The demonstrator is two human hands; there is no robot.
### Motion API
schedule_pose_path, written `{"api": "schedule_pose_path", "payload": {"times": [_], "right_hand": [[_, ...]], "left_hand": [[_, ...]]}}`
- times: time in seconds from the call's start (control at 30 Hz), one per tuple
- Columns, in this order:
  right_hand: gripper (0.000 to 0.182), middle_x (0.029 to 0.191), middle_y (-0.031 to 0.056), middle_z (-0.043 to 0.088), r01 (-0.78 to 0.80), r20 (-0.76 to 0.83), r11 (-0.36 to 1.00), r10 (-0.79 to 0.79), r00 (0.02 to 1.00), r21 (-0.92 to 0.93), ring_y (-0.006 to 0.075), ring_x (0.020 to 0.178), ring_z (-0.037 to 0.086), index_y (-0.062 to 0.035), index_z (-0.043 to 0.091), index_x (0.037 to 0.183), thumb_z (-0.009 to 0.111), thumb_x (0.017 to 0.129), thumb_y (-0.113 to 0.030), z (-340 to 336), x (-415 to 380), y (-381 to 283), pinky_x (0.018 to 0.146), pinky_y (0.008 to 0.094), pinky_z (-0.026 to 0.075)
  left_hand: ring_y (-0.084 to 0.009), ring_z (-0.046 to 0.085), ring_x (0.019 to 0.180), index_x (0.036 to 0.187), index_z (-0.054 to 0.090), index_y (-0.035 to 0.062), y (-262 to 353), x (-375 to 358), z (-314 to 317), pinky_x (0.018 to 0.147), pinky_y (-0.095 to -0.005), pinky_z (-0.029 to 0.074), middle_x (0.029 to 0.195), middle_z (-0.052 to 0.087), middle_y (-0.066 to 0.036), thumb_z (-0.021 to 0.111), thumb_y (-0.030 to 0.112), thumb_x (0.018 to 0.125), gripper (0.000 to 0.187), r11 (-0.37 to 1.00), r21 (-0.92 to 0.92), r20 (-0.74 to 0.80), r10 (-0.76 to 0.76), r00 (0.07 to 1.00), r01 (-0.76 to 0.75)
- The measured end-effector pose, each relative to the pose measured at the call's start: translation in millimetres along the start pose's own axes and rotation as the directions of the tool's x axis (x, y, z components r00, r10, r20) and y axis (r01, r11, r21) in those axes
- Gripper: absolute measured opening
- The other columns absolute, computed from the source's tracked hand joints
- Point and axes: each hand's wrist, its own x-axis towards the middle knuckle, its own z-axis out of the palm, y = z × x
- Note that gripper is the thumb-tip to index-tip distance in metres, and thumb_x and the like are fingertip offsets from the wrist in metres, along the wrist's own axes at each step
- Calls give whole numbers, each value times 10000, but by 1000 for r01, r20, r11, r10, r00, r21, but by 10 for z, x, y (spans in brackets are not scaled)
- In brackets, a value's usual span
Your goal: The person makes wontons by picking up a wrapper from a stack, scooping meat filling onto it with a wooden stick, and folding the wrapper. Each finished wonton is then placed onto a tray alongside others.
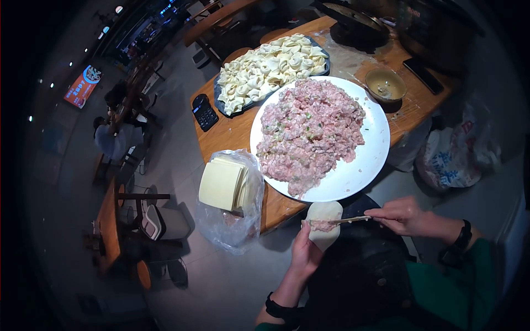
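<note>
My left hand (pixel 305 256) is closed on a pale wonton wrapper (pixel 326 238), gripping it at its left edge just off the table's front. A small smear of pink meat filling (pixel 323 225) lies across the wrapper's middle. In my right hand (pixel 406 217) is a thin flat stick (pixel 355 219), its far end touching the filling. Beyond both hands stands a large white plate (pixel 372 160) heaped with minced meat (pixel 312 129) flecked with green. A stack of square wrappers (pixel 222 185) sits in an open clear plastic bag (pixel 229 234) at the table's left corner.
Folded wontons (pixel 270 69) cover a dark tray (pixel 223 105) at the back. A black keypad phone (pixel 204 113) lies left of it. To the right are a small bowl (pixel 385 85), a dark phone (pixel 423 76) and a large dark pot (pixel 436 33). Plastic bags (pixel 455 157) hang below.
</note>
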Motion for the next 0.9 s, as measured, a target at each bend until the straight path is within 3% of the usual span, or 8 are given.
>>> {"api": "schedule_pose_path", "payload": {"times": [0.07, 0.27, 0.33, 0.47, 0.53, 0.67, 0.73, 0.9], "right_hand": [[295, 653, 56, 632, -136, 179, 959, 93, 979, 247, 178, 539, 610, -102, 665, 1088, 651, 800, -42, 38, 129, -103, 471, 293, 454], [210, 678, 113, 659, -288, 136, 907, 258, 956, 308, 109, 533, 599, -72, 686, 1051, 626, 850, -66, 72, 186, 24, 492, 245, 452], [225, 669, 94, 652, -393, 239, 824, 319, 917, 409, 89, 540, 590, -76, 676, 1080, 606, 867, -58, -42, 195, -48, 496, 248, 456], [355, 627, 55, 606, -325, 296, 847, 211, 932, 420, 80, 538, 561, -85, 579, 1230, 575, 880, -21, 19, 398, -96, 537, 245, 466], [419, 628, 42, 588, -309, 302, 855, 191, 934, 417, 80, 561, 554, -113, 536, 1284, 553, 881, -1, 63, 489, -82, 563, 241, 466], [509, 694, 54, 589, 18, 127, 944, -63, 990, 330, 132, 595, 574, -169, 579, 1250, 565, 790, 48, 156, 594, -38, 531, 246, 457], [512, 674, 34, 574, 295, -34, 945, -302, 953, -140, 157, 564, 565, -164, 621, 1189, 590, 728, 58, 109, 660, -88, 483, 258, 444], [394, 657, 12, 555, 387, -220, 893, -435, 873, -230, 141, 542, 549, -170, 691, 1061, 669, 689, -40, 84, 786, -162, 442, 250, 419]], "left_hand": [[-262, 470, 1214, 1342, 344, -10, 11, -11, 32, 1047, -421, 348, 1327, 459, -156, 354, 345, 988, 501, 1000, 8, 25, 17, 1000, -17], [-279, 464, 1220, 1345, 323, -42, 72, -26, 45, 1054, -425, 336, 1333, 448, -179, 315, 317, 997, 500, 989, 76, 9, 129, 992, -130], [-286, 457, 1228, 1342, 322, -52, 98, 3, 37, 1053, -427, 335, 1334, 444, -188, 294, 317, 999, 504, 964, 125, 41, 231, 972, -234], [-315, 456, 1226, 1344, 306, -66, 165, 94, 125, 1054, -428, 333, 1329, 442, -210, 281, 320, 1000, 518, 952, 109, 150, 268, 952, -285], [-365, 444, 1224, 1318, 334, -57, 244, 129, 148, 1056, -462, 321, 1312, 442, -241, 293, 330, 996, 505, 943, 63, 336, 288, 897, -327], [-400, 413, 1239, 1287, 378, -2, 446, 241, 96, 1064, -490, 304, 1287, 450, -268, 343, 329, 987, 448, 894, 57, 586, 330, 740, -444], [-402, 372, 1271, 1253, 422, 60, 505, 240, 262, 1076, -499, 285, 1275, 465, -254, 402, 335, 971, 395, 826, -147, 703, 474, 530, -544], [-317, 302, 1341, 1327, 402, 94, 461, 156, 332, 1112, -472, 235, 1424, 349, -181, 441, 331, 960, 439, 841, -64, 441, 507, 740, -538]]}}
